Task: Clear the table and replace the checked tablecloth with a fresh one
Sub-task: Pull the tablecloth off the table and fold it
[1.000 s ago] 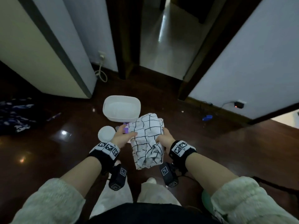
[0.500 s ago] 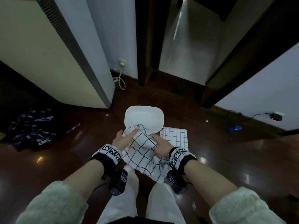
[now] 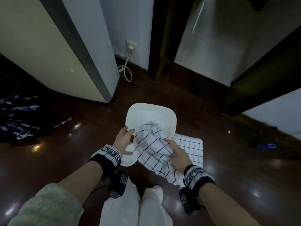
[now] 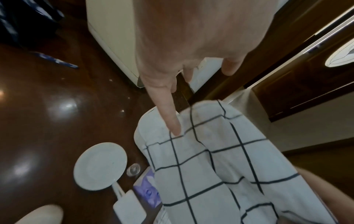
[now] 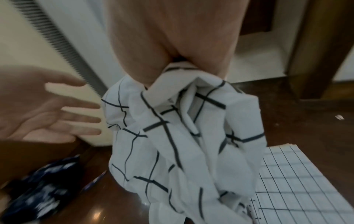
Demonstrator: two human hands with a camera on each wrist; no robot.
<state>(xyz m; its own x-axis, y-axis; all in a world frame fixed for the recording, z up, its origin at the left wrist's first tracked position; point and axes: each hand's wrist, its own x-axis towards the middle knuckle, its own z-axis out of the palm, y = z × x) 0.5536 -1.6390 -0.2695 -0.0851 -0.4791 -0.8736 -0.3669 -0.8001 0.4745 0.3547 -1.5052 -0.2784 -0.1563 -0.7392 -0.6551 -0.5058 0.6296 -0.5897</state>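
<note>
The right hand (image 3: 177, 156) pinches the crumpled checked tablecloth (image 3: 156, 149), which hangs above the dark floor (image 3: 65, 160) over the near rim of a white basin (image 3: 140, 111). The left hand (image 3: 123, 139), fingers spread, touches its left edge. A folded gridded cloth (image 3: 192, 147) lies right; a white plate (image 4: 100, 166) lies left. Bare floor stretches on both sides.

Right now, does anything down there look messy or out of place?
Yes. A dark blue patterned cloth lies crumpled on the floor at far left, and the checked tablecloth hangs bunched from the right hand over the white bin.
</note>
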